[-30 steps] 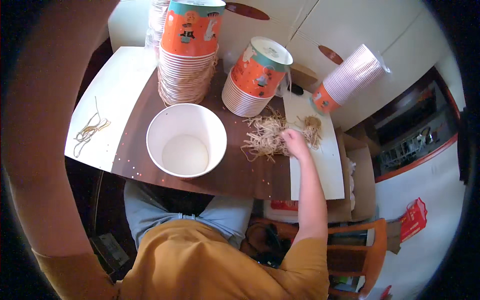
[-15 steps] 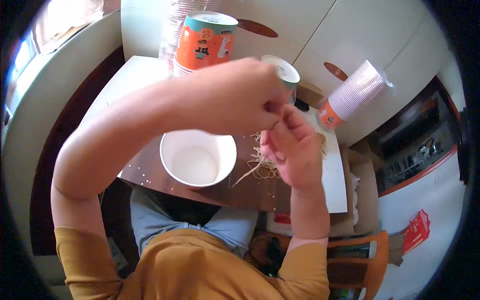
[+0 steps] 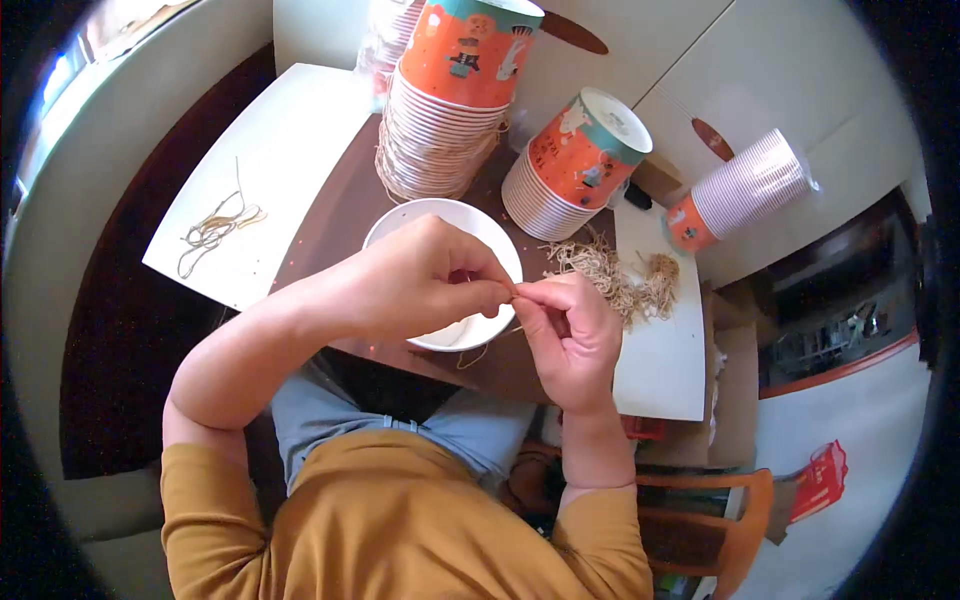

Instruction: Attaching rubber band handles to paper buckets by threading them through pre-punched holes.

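Now that the right hand (image 3: 578,330) has left the twine pile (image 3: 602,272), it meets the left hand (image 3: 430,280) over the right side of the white tub (image 3: 484,225). Both hands' fingertips pinch what looks like a thin strand (image 3: 474,362), its loose length dangling by the tub's near rim, so one piece is seemingly separated.

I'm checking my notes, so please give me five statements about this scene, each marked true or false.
1. The left hand and right hand meet at the fingertips. True.
2. The white tub lies on its side. False: the white tub stands upright.
3. A thin strand trails below the hands. True.
4. The pile of tan strands sits left of the tub. False: the pile of tan strands is right of it.
5. The sleeves are blue. False: the sleeves are mustard yellow.
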{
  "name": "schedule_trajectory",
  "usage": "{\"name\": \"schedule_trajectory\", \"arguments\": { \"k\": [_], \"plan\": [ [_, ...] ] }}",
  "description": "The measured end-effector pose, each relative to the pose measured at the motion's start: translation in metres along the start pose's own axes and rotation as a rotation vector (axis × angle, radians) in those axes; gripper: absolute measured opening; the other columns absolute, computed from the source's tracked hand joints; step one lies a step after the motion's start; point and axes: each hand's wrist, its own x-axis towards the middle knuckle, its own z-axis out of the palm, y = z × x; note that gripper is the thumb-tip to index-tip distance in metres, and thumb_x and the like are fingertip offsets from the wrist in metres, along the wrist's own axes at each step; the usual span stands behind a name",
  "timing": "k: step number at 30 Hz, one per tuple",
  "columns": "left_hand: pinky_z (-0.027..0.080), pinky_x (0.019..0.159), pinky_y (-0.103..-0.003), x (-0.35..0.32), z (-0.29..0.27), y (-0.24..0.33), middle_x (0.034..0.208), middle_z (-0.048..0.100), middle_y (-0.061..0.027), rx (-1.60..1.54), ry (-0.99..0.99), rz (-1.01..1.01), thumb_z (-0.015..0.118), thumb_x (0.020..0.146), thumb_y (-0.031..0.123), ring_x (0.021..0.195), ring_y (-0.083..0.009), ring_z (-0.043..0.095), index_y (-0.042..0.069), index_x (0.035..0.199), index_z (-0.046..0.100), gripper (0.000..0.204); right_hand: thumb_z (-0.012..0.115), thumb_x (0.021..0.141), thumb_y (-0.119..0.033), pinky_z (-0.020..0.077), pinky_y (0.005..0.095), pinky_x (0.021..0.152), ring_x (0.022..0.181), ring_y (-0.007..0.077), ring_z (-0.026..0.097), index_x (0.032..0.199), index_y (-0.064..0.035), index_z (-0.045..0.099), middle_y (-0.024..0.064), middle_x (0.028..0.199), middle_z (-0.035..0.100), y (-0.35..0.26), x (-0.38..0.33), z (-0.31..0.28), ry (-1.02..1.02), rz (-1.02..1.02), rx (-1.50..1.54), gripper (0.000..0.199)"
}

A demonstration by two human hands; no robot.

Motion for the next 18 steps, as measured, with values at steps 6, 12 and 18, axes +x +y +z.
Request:
{"name": "schedule_trajectory", "arguments": {
  "k": [6,12,18],
  "plan": [
    [0.047,0.062,-0.024,-0.013,0.009,-0.021,0.087,0.066,-0.005,0.138,0.233,0.215,0.066,0.084,0.009,0.073,-0.0088,0.058,0.003,0.106,0.066,0.024,0.065,0.086,-0.005,0.0415,0.0215,0.059,0.065,0.0091,0.052,0.088,-0.0025,0.063,0.0036,0.075,0.059,0.018,-0.009,0.003,0.051,0.2,0.238,0.004],
    [0.051,0.064,-0.029,-0.011,0.025,-0.025,0.091,0.065,-0.0094,0.259,0.355,0.459,0.071,0.078,0.004,0.075,-0.0184,0.062,0.005,0.106,0.066,0.028,0.066,0.087,-0.008,0.0401,0.0189,0.059,0.066,0.0039,0.05,0.087,-0.0022,0.063,-0.0009,0.076,0.057,0.015,-0.016,0.007,-0.02,0.344,0.378,0.006],
    [0.051,0.066,-0.034,-0.01,0.029,-0.031,0.083,0.064,-0.0102,0.403,0.387,0.554,0.07,0.078,0.005,0.077,-0.0256,0.063,0.003,0.091,0.067,0.014,0.065,0.087,-0.006,0.0403,0.0181,0.057,0.064,0.0025,0.05,0.088,-0.0017,0.063,-0.0012,0.075,0.057,0.006,-0.017,0.01,-0.042,0.36,0.384,0.005]
  ]
}}
